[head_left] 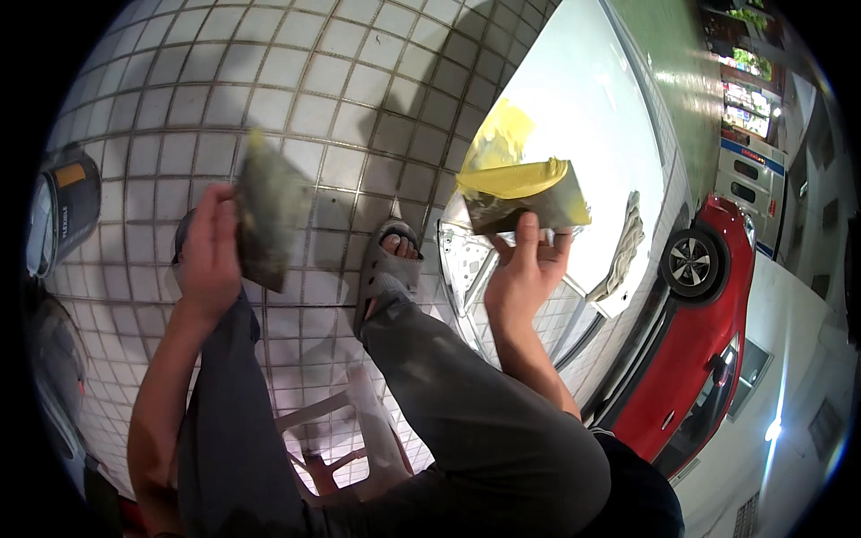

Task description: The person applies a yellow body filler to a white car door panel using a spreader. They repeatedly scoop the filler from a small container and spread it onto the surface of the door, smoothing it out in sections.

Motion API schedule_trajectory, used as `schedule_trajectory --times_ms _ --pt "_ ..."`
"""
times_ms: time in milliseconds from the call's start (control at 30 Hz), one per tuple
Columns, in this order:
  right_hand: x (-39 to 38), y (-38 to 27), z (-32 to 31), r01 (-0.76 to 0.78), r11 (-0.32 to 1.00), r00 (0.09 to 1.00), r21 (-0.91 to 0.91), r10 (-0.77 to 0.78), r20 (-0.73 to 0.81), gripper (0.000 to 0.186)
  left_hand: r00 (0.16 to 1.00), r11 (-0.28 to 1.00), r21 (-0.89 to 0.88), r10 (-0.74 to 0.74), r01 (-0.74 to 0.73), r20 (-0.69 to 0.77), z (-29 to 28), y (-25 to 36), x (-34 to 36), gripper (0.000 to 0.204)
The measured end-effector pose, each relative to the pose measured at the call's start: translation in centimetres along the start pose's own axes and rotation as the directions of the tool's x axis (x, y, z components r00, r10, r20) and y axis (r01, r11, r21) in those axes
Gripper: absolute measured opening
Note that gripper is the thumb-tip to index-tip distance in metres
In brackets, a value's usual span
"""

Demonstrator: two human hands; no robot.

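Observation:
My right hand (525,282) grips a flat putty spreader (543,208) from below, thumb on its face. A thick ridge of yellow putty (516,179) lies along the spreader's upper edge. Behind it is a white car body panel (596,99), where a patch of yellow putty (504,133) is smeared near the left edge. My left hand (211,260) holds a second flat spreader (269,215) over the floor, apart from the panel. That spreader is blurred by motion, with a bit of yellow at its top corner.
A dark can (73,202) stands at the far left on the tiled floor (269,67). A crumpled cloth (623,251) lies on the panel's right side. Between my legs shows a pale plastic stool (372,430). A red car (686,359) is parked at right.

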State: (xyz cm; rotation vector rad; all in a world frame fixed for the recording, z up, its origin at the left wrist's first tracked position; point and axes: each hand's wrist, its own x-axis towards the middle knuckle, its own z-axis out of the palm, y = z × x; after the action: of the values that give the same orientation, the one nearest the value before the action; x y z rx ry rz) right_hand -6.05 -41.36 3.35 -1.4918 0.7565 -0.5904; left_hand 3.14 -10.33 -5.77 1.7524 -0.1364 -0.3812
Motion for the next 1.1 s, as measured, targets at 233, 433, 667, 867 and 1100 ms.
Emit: schedule_trajectory --times_ms 233,433,667,867,1100 --pt "-2.1 -0.1 3.4 0.043 0.977 0.991 0.207 -0.069 0.117 0.047 0.957 0.99 -0.04 0.144 -0.139 0.25 6.2 8.5 -0.3 0.017" --pt "-3.0 0.1 2.8 0.115 0.973 0.979 0.201 -0.145 0.144 0.048 0.981 0.995 0.028 0.093 -0.099 0.17 7.0 8.4 0.0 0.011" --pt "-3.3 0.6 1.6 0.262 0.963 0.866 0.06 -0.262 0.425 0.044 0.983 0.983 0.138 0.096 -0.118 0.154 5.5 7.5 -0.3 0.01" --pt "-3.1 -0.6 1.9 0.303 0.942 0.84 -0.145 -0.192 0.507 0.019 0.978 0.975 0.164 0.123 -0.151 0.171 4.6 5.9 -0.8 0.009" --pt "-2.5 -1.8 2.1 0.453 0.821 0.688 -0.348 -0.073 0.722 0.018 0.969 0.959 0.158 0.22 -0.237 0.116 4.2 6.7 -0.2 0.008"
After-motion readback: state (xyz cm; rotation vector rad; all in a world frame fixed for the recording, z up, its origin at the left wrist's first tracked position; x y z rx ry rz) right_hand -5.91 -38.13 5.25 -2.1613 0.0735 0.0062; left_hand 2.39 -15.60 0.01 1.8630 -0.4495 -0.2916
